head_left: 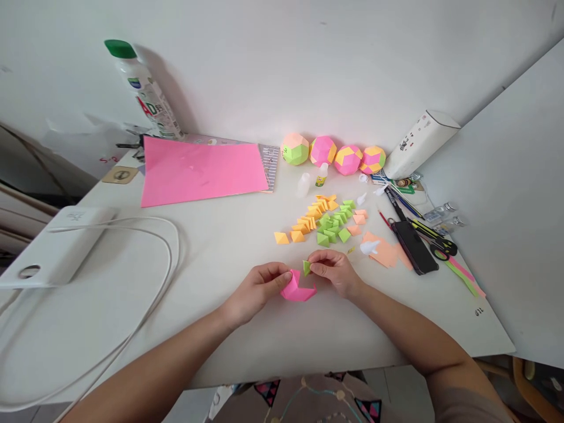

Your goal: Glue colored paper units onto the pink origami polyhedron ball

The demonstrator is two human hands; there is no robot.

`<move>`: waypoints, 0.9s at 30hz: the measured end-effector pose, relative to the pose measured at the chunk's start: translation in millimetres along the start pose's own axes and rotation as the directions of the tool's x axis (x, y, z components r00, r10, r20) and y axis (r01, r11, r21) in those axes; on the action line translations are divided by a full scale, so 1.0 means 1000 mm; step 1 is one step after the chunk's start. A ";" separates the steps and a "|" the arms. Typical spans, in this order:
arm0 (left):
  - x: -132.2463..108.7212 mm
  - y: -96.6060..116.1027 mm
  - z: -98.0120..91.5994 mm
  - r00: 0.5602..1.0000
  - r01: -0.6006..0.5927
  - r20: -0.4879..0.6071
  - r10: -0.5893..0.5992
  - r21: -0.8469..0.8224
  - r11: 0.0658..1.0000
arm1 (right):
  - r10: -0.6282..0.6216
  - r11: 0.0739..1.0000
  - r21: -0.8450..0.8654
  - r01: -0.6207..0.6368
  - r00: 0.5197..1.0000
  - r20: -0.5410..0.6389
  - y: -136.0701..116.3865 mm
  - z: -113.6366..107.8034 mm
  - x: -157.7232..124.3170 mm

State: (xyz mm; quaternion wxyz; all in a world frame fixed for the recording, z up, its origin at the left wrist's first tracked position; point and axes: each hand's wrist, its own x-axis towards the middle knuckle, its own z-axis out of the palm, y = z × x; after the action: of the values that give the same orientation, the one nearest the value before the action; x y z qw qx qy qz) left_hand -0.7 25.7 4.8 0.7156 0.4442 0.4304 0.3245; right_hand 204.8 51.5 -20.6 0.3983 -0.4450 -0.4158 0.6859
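Between thumb and fingers, my left hand pinches a pink folded paper piece, an open angular shell. My right hand holds a small green folded paper piece right beside the pink shell's upper edge; whether the two touch I cannot tell. Beyond my hands lie rows of orange folded paper pieces, green folded pieces and a few peach folded pieces. A small white nozzle bottle rests on peach paper to the right of my right hand.
Several coloured paper balls line the wall. A pink sheet lies at the back left, near a green-capped bottle. A white power bank-like box trails looped cable at left. Phone and scissors lie at right.
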 end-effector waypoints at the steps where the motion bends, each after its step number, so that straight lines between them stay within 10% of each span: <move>1: 0.000 0.000 0.000 1.000 0.000 0.002 0.000 0.004 1.000 | 0.006 1.000 -0.010 -0.006 1.000 0.001 0.000 0.001 -0.001; 27: -0.002 0.001 0.000 1.000 0.002 0.019 -0.004 0.123 0.992 | 0.153 0.986 0.048 -0.158 0.983 0.097 -0.007 0.007 -0.005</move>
State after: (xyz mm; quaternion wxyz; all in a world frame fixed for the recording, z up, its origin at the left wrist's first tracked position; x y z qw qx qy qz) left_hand -1.3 24.2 6.7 0.6916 0.4899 0.4433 0.2918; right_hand 200.6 47.7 -11.0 0.3359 -0.4324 -0.3784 0.7464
